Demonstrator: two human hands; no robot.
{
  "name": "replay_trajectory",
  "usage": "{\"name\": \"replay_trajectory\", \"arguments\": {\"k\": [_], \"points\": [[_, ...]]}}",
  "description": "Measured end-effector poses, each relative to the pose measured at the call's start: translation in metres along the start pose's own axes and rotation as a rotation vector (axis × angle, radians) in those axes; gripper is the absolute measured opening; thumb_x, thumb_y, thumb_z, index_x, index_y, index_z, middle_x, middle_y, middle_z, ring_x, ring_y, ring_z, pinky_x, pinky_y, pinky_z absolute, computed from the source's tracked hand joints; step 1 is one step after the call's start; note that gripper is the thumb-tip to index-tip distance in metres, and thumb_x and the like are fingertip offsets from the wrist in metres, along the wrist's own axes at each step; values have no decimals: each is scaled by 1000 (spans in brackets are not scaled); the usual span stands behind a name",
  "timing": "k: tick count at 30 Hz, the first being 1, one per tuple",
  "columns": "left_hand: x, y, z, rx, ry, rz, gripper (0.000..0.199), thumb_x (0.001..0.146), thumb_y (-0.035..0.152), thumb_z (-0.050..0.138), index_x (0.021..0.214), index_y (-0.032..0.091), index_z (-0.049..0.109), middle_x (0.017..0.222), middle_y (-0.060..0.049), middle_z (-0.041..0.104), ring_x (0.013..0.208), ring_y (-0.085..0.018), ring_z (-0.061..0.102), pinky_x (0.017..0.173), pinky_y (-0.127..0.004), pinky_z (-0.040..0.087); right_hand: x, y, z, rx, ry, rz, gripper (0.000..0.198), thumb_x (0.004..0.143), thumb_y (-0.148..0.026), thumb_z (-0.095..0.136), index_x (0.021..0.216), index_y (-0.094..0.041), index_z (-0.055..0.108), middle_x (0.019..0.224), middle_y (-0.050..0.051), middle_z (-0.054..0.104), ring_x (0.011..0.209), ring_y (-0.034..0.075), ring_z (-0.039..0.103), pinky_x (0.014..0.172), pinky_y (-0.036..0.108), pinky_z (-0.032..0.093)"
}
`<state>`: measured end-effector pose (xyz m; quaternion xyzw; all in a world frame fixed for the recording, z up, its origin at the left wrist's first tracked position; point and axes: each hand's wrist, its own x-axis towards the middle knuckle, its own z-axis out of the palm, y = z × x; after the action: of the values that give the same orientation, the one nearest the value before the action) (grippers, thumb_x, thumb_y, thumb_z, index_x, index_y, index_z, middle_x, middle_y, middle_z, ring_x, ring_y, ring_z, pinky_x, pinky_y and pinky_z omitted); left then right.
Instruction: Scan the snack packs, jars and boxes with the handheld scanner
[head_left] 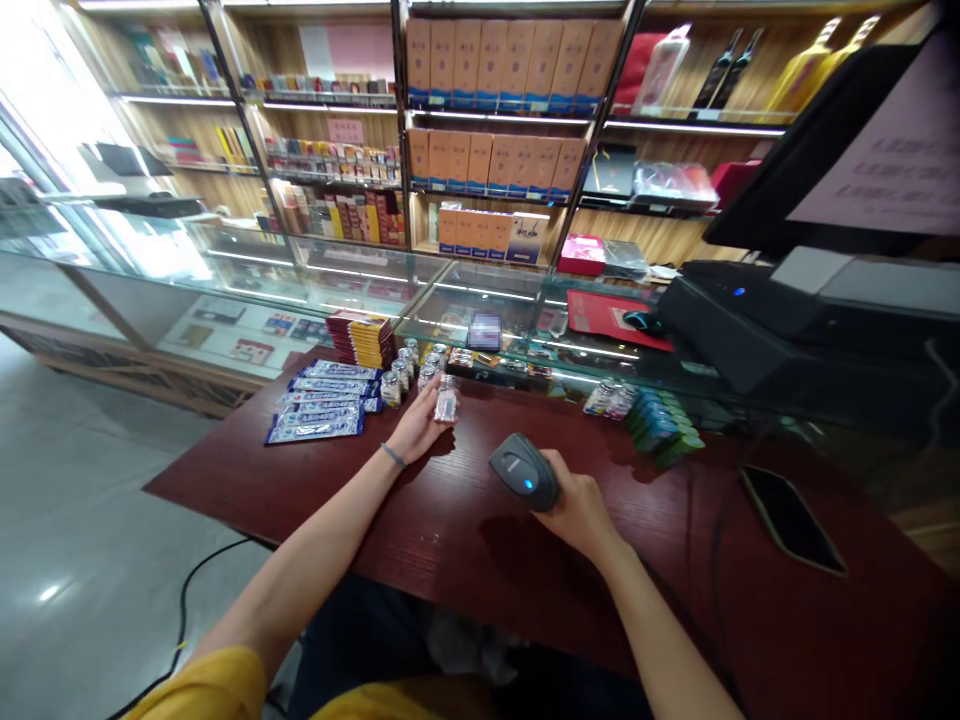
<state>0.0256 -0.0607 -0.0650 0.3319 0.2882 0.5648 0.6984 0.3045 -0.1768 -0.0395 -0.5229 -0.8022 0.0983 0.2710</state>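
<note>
My left hand (pixel 418 430) is closed around a small clear bottle with a silvery lid (pixel 447 400), holding it over the dark red table. In my right hand (pixel 577 500) is a dark grey barcode scanner (pixel 523 472) with a blue light on its top; its head points left, toward the bottle. Several similar small bottles (pixel 391 388) stand in a cluster just beyond my left hand. To their left lie several blue and white flat packs (pixel 322 405), overlapping, and behind these is a stack of red and yellow boxes (pixel 361 340).
More small bottles (pixel 609 398) and a row of green and blue packs (pixel 661 425) stand at the right. A phone (pixel 793 518) lies near a dark monitor (pixel 840 150). A glass display counter (pixel 480 290) borders the table (pixel 450 530); stocked shelves rise behind.
</note>
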Motion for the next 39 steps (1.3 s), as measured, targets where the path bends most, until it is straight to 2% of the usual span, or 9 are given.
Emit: {"name": "replay_trajectory", "arguments": {"k": [3,5,8,11,15,19,22,28,39], "points": [[-1,9,-1,112,22,124,65,87,38,73,147,34,47,112,-3,66,88,-14,64,80,-32,58,0,2,-1,1,16,28,46,73,-24,64,117,-27,51,80,3,76,69,29,76,57,26,42],[-1,17,-3,217,68,245,72,83,37,77,148,36,46,111,-2,64,84,-13,62,77,-29,56,0,2,-2,8,21,42,46,73,-25,65,117,-27,51,80,3,77,69,29,76,57,27,42],[-1,28,-9,479,172,429,65,78,36,80,139,31,58,110,-3,61,82,-14,60,74,-27,53,0,4,-2,24,32,34,42,77,-28,63,116,-27,49,79,4,76,70,30,76,57,27,43],[-3,36,-14,845,237,610,48,80,38,78,126,26,69,115,-8,58,100,-22,59,88,-34,53,0,5,-1,44,49,21,40,78,-29,61,116,-26,47,79,4,75,70,31,77,57,28,44],[-6,38,-17,1188,258,740,50,85,32,72,134,27,65,118,-10,54,117,-27,53,110,-44,41,0,5,-3,85,60,24,40,79,-30,62,116,-27,47,77,3,74,71,30,77,58,27,46],[-7,33,-20,1309,264,729,41,86,27,69,126,24,64,118,-10,54,116,-28,54,108,-43,43,0,4,-5,124,50,48,43,78,-30,62,118,-26,47,78,3,74,72,29,77,59,26,47],[-6,30,-23,1334,292,669,36,83,24,70,118,24,62,117,-10,56,112,-28,55,98,-41,48,0,4,-5,144,45,66,42,78,-28,63,118,-27,48,80,3,75,72,28,77,60,26,47],[-6,26,-22,1355,344,586,30,79,20,72,106,23,58,110,-9,61,108,-29,57,91,-40,49,-1,6,-2,101,57,65,44,77,-28,64,119,-27,50,81,3,76,73,30,77,59,27,45],[-8,25,-22,1361,416,497,30,82,24,73,108,22,59,110,-11,64,101,-30,63,85,-38,48,-3,8,-1,77,49,55,48,76,-23,65,122,-28,49,84,3,76,74,30,77,59,27,45]]}}
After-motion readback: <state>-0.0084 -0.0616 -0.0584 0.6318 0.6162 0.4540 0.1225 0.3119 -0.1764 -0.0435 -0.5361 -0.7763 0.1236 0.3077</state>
